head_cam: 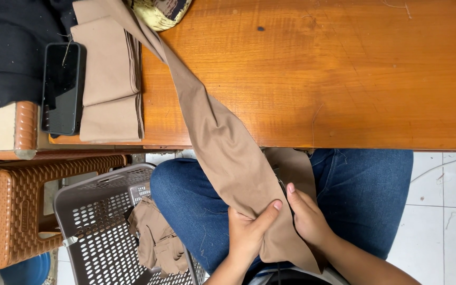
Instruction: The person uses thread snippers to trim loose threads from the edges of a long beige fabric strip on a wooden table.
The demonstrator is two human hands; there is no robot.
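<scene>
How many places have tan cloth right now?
3. A long strip runs from the table to the lap, held by both hands; a folded stack lies beside the phone; crumpled pieces sit in the basket. More may be hidden.

beyond the fingertips (277, 205) the orange wooden table (344, 79) lies bare. left of the fingers, a grey perforated plastic basket (101, 221) and brown woven plastic stool (11, 211) crowd the floor.

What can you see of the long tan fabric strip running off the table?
The tan fabric strip is a long, matte woven-looking band, light brown and softly creased. It runs diagonally from the far-left of the wooden table, over the near edge, down onto the person's lap in blue jeans. The left hand and right hand both pinch its lower end. Its top passes beside a folded tan stack.
</scene>
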